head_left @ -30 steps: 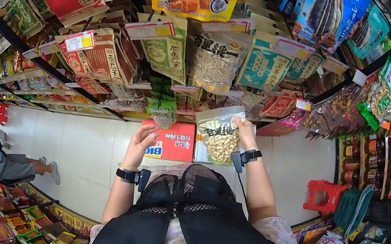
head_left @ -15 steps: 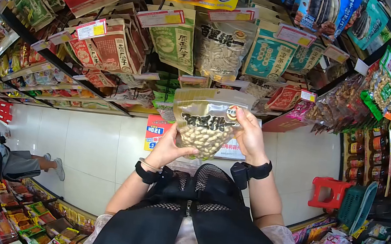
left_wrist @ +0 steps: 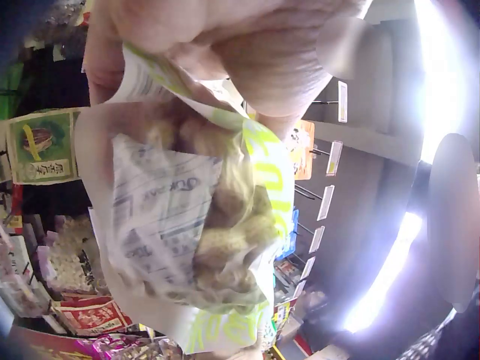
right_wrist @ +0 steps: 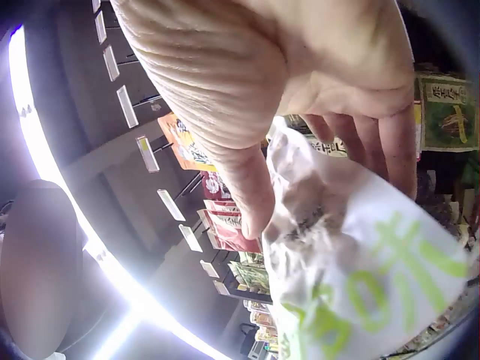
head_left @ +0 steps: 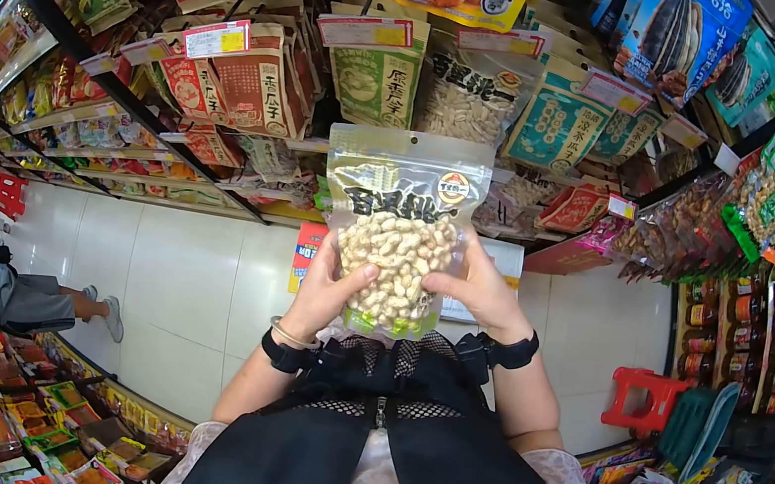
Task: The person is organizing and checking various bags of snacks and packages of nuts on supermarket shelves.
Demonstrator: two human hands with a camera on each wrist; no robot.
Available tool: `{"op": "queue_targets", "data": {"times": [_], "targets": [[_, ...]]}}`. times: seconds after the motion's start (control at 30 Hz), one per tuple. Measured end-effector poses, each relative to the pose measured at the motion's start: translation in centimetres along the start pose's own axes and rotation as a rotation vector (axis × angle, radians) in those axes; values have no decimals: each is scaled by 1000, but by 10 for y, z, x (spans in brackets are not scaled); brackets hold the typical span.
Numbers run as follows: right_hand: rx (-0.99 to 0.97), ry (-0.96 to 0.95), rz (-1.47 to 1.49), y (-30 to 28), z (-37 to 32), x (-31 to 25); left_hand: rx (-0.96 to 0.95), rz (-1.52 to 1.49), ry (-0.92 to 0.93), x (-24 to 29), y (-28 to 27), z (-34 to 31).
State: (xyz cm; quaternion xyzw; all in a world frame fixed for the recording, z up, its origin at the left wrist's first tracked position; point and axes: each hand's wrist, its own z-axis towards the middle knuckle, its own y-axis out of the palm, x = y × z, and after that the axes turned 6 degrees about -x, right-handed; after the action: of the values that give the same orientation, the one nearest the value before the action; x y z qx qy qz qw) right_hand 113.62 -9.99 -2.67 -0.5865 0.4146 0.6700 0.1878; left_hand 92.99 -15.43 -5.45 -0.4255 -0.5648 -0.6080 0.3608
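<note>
A clear-fronted bag of peanuts (head_left: 397, 244) is held upright before the chest in the head view, its silvery top edge away from the body. The left hand (head_left: 329, 285) grips its lower left side, thumb on the front. On the lower right side, the right hand (head_left: 488, 292) grips it the same way. In the left wrist view a white packet (left_wrist: 161, 210) shows through the bag's clear plastic, under the left hand (left_wrist: 247, 52). From the right wrist, the right hand (right_wrist: 277, 97) holds the bag's white side (right_wrist: 375, 262) with green print.
Racks of hanging snack bags (head_left: 372, 75) with price tags stand ahead. A red stool (head_left: 642, 400) and green baskets (head_left: 695, 428) are at the right. Another person (head_left: 18, 302) is at the far left. Boxes lie on the tiled floor (head_left: 169, 295) behind the bag.
The left hand has come from empty to gripping the bag. The bag has moved left from the right hand's side, turned upright and squared to the view, with both thumbs on its front.
</note>
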Motion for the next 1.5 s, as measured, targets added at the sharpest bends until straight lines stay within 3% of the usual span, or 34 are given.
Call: {"op": "queue_targets", "data": {"times": [0.1,0.67,1.03,1.13,1.3,1.5], "targets": [[-134,76,-181,2,-2,3,-7,4,-8,6,0,1],[-44,-21,-244,5,-13,-4,-106,-23,-24,16,2,5],[-83,-46,-257,12,-3,-5,-85,-395,-81,8,-11,2],[-57,-47,-268,15,1,-4,-43,-333,-72,6,-16,-1],[-36,-50,-590,13,2,-6,-15,-291,-55,6,-18,-3],[13,5,-546,16,1,-14,-9,-120,-7,15,-13,-2]]}}
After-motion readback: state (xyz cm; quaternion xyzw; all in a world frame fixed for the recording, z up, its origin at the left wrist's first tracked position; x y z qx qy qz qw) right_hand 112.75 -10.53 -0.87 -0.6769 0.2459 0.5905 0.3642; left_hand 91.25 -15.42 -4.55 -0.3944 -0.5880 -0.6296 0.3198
